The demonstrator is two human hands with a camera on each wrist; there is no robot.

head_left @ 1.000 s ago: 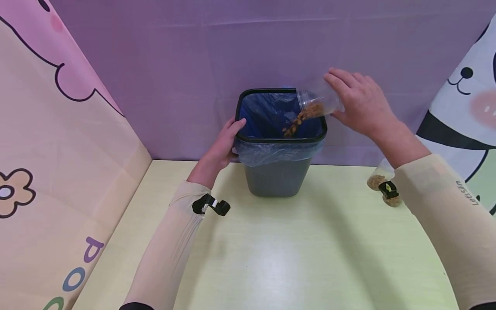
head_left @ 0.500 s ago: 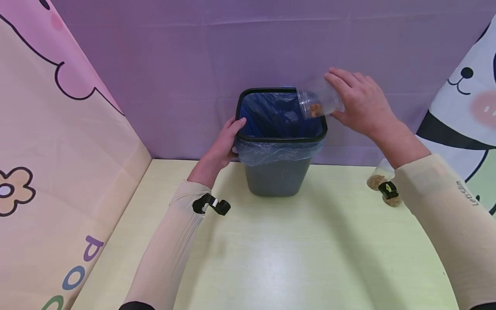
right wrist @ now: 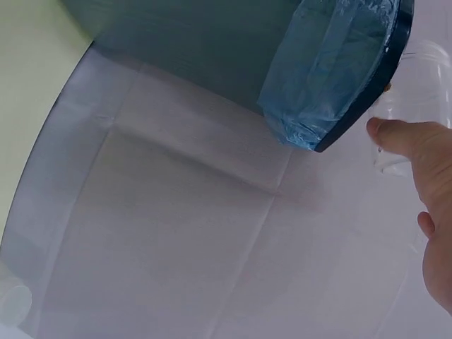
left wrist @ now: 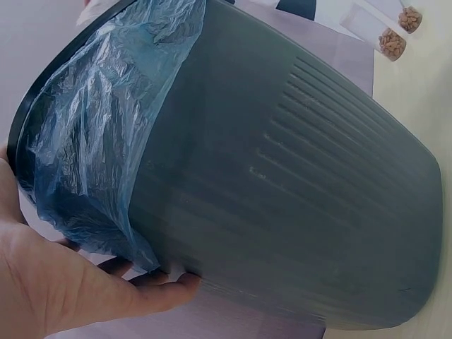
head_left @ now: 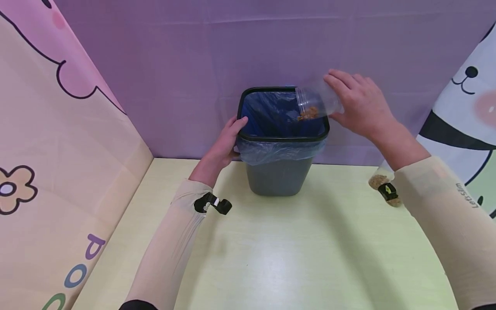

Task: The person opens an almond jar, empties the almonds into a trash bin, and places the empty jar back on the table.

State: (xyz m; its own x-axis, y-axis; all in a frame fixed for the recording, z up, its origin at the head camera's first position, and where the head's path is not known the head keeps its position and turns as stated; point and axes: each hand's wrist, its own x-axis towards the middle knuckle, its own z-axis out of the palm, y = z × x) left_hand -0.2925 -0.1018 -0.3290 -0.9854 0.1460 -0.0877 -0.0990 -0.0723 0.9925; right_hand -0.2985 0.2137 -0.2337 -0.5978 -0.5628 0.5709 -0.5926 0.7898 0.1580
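A grey trash bin point(head_left: 279, 178) with a black rim and a blue plastic liner point(head_left: 267, 107) stands against the backdrop. My left hand point(head_left: 224, 144) grips its left rim, thumb on top; the left wrist view shows the fingers point(left wrist: 176, 288) under the folded-over liner. My right hand point(head_left: 362, 103) holds a clear plastic jar point(head_left: 324, 98) tilted almost on its side, its mouth over the bin's right part. A small clump of brown pieces point(head_left: 309, 113) lies near the jar's mouth. The bin's bottom is hidden in the head view.
Two clear jars with brown pieces point(left wrist: 393, 44) lie on the pale table point(head_left: 248, 254) at the right, partly behind my right sleeve point(head_left: 438, 206). A purple cloth point(head_left: 186, 64) hangs close behind the bin, with printed cloths at left point(head_left: 69, 142) and right.
One second ago a stream of brown pieces fell from the jar into the bin. Now only a small clump shows, closer to the mouth than half a second ago. Both hands keep their places.
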